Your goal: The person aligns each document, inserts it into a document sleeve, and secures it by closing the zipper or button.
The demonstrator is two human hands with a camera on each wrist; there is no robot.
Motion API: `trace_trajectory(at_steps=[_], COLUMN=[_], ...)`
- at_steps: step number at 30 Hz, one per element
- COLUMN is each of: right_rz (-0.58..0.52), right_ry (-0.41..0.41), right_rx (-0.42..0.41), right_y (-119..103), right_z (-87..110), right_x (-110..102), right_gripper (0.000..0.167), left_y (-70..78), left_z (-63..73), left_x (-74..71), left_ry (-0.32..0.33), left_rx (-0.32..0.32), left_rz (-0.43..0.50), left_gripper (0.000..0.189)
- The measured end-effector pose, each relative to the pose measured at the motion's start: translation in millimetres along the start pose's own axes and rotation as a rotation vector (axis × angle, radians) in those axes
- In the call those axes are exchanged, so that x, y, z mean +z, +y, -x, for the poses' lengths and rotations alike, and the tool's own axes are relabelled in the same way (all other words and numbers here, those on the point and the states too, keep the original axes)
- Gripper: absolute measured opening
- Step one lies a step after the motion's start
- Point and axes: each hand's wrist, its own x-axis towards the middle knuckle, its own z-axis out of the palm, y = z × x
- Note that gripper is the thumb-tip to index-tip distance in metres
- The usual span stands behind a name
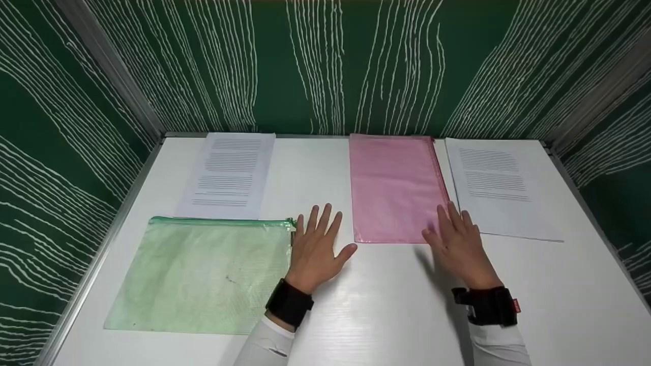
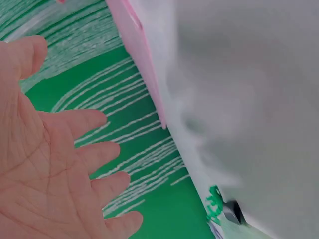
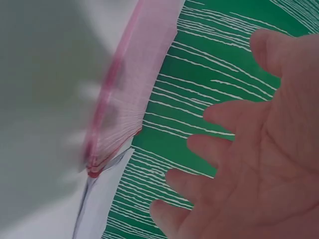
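Note:
A green zipper file pouch (image 1: 198,277) lies flat at the front left, its zipper along the far edge. My left hand (image 1: 316,256), palm down with fingers spread, is over its right edge; the left wrist view shows this palm (image 2: 45,164) off the table. Toward the back stands out a pink zipper file pouch (image 1: 394,188), lying lengthwise with its zipper on the right. Near its lower right corner my right hand (image 1: 457,246) is held with fingers extended, casting a shadow. Nothing is in the right palm (image 3: 259,159).
Printed sheets (image 1: 229,173) lie behind the green pouch. More printed paper (image 1: 501,213) lies at the back right, beside the pink pouch. The white table (image 1: 379,310) meets green walls (image 1: 478,61) with white wavy lines at the back and sides.

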Motion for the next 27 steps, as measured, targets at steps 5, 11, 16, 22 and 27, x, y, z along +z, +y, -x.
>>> trace_trajectory(at_steps=[5,11,16,22,27], right_rz=[-0.05,-0.182,-0.252,-0.307,-0.349], right_ry=[-0.021,-0.078,-0.115,-0.143,-0.174], right_rx=[0.018,0.1,0.178,0.227,0.311], right_y=[4.9,9.3,13.3,15.7,15.4], right_z=[0.2,0.0,-1.0,-0.3,1.8], right_x=[-2.7,-9.9,-16.4,-19.9,-23.5], right_gripper=[0.07,0.066,0.066,0.072,0.078], left_y=[16.6,42.4,62.3,75.1,78.4], left_z=[-3.6,-8.9,-17.0,-35.9,-47.7], left_x=[-1.8,0.9,6.8,16.7,24.0], left_ry=[-0.006,-0.054,-0.126,-0.223,-0.258], left_rx=[0.029,0.084,0.136,0.186,0.183], left_rz=[0.041,0.082,0.06,0.024,0.003], left_gripper=[0.07,0.069,0.068,0.064,0.062])
